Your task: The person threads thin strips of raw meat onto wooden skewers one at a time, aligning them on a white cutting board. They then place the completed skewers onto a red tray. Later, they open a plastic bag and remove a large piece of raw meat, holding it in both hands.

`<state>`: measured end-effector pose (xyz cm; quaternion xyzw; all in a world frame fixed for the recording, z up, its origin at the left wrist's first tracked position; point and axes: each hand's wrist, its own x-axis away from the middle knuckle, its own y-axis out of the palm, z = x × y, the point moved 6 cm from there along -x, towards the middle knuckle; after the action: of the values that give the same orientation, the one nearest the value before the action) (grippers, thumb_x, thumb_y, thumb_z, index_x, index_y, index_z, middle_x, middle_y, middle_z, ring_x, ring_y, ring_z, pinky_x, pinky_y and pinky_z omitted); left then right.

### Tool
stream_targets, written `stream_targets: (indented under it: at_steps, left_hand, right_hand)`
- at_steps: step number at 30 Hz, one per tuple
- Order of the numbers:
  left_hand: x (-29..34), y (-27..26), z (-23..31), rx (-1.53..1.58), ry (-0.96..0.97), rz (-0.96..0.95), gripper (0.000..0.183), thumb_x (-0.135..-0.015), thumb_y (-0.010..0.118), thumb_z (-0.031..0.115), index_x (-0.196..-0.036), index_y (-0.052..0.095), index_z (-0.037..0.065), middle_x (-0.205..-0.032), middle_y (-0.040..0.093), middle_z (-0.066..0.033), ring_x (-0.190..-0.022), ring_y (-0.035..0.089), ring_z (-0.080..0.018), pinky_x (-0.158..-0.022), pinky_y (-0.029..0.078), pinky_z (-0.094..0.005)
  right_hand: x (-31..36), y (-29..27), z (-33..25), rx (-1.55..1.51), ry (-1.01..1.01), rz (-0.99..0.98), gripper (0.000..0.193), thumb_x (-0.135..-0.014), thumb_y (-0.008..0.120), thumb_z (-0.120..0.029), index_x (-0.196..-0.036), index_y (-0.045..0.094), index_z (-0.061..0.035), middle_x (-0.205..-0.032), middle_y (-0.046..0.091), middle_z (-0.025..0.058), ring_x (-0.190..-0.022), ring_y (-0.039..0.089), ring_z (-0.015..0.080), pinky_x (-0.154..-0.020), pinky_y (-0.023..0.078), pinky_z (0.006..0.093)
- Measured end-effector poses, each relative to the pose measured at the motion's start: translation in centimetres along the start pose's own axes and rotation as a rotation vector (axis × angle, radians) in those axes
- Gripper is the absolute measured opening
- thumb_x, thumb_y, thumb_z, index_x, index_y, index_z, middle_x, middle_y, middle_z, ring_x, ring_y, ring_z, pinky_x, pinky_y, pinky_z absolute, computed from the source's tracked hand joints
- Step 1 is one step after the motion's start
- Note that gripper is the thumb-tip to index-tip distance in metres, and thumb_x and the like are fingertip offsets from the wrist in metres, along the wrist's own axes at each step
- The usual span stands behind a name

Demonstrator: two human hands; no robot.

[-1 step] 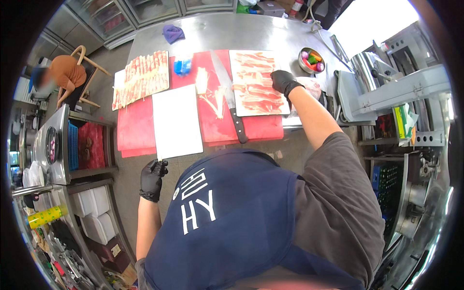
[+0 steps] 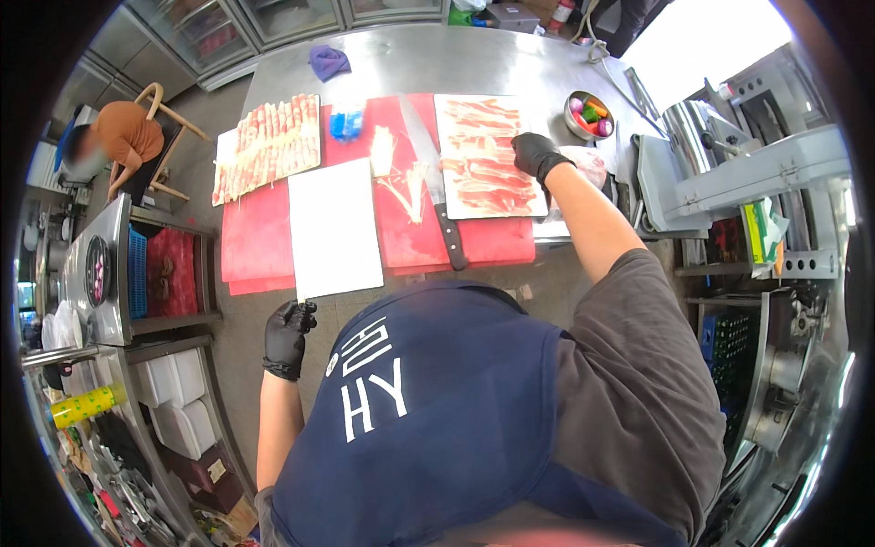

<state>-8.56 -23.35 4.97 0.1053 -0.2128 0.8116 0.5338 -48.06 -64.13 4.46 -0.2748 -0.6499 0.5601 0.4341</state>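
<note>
My right hand (image 2: 538,155), in a black glove, bends over the right side of a white tray (image 2: 447,208) of thin pink-and-white meat slices (image 2: 483,157). Its fingers are drawn together at the end of one slice; the tips are partly hidden. Below the near edge of a bare white board (image 2: 335,232), my gloved left hand (image 2: 290,335) is curled closed, with a tiny pale bit showing at the fingertips. Pale enoki mushroom strands (image 2: 401,187) lie between the board and a large knife (image 2: 436,187). Rows of rolled meat (image 2: 273,141) cover another tray at the left.
Red cutting mats (image 2: 401,246) lie under the trays on a steel table (image 2: 392,59). A blue-and-white packet (image 2: 346,123), a purple cloth (image 2: 328,63) and a steel bowl of vegetables (image 2: 589,116) stand around. Another person (image 2: 128,137) bends over at the far left.
</note>
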Motion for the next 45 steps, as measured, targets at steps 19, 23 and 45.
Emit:
stream_targets:
  at_steps: [19,23,45]
  left_hand:
    - [0.5,-3.8,-1.4,0.090,0.011,0.026,0.017,-0.094,0.054,0.010,-0.098,0.067,0.001,-0.074,0.062,-0.0015,-0.066,0.053,-0.0086,-0.062,0.040,-0.0225]
    - [0.6,-4.7,-1.8,0.112,0.022,0.018,0.017,-0.093,0.054,0.009,-0.098,0.067,0.001,-0.074,0.062,-0.0015,-0.066,0.053,-0.0087,-0.062,0.041,-0.0227]
    - [1.3,-12.3,-3.3,0.105,0.047,0.177,0.018,-0.092,0.057,0.014,-0.093,0.069,0.002,-0.070,0.060,-0.0001,-0.064,0.053,-0.0079,-0.060,0.041,-0.0221]
  right_hand:
    - [1.6,-0.9,0.7,-1.133,0.065,0.322,0.022,-0.083,0.058,0.003,-0.103,0.067,0.0001,-0.080,0.066,0.0043,-0.067,0.059,0.0099,-0.062,0.051,0.0252]
    - [1.7,-3.3,-0.6,-1.132,0.031,0.342,0.025,-0.082,0.058,0.004,-0.106,0.067,-0.0005,-0.085,0.067,0.0054,-0.069,0.060,0.0109,-0.064,0.051,0.0255]
    - [2.3,-13.4,-28.5,-0.822,-0.655,0.458,0.017,-0.084,0.061,-0.003,-0.100,0.066,-0.0033,-0.101,0.068,0.0122,-0.091,0.066,0.0243,-0.082,0.051,0.0313]
